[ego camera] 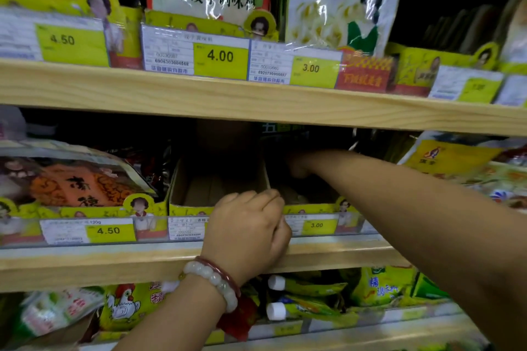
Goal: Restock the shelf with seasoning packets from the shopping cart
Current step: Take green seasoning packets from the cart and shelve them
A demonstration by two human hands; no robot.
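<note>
Packets (299,196) in right tray (310,204): dim; judged light, floppy, slick, pinch edge | left hand (248,232) curled on tray front | right hand (298,165) deep inside, grip unclear

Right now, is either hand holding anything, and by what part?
Left hand grips the front edge of the cardboard display box on the middle shelf. Right hand reaches deep into the dark neighbouring box; whether it holds a packet cannot be told.
</note>
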